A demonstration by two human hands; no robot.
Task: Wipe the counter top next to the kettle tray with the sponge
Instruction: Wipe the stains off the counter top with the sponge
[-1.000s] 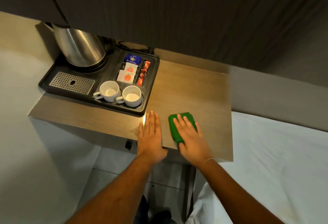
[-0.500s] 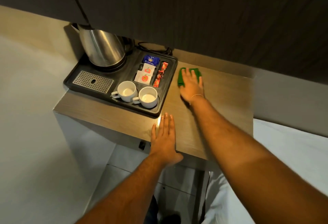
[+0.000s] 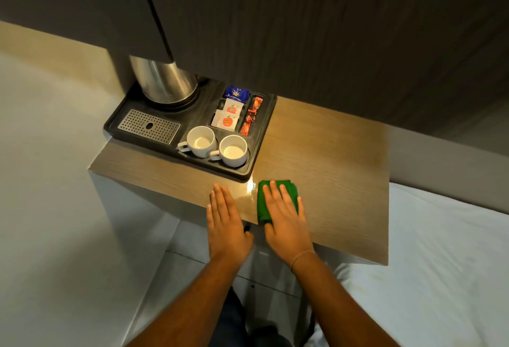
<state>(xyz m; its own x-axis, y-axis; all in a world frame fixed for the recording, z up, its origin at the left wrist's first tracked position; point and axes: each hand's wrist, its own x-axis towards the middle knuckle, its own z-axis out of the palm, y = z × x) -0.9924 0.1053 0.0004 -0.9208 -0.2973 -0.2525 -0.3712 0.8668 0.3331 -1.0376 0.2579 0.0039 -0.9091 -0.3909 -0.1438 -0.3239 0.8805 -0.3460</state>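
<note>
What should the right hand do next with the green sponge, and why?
Probably push the green sponge away again, toward the wall, a little further right. The right hand presses it flat at the near edge of the counter top, by the kettle tray corner, while the left hand braces beside it. The stretch to the right looks untouched.

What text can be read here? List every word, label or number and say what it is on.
None is legible.
Blue packet: a yellow emblem, lettering blurred.
Two white sachets: a red apple picture, print too small.
Red sachets: markings too blurred.
Kettle, cups, sponge: no text visible.
</note>
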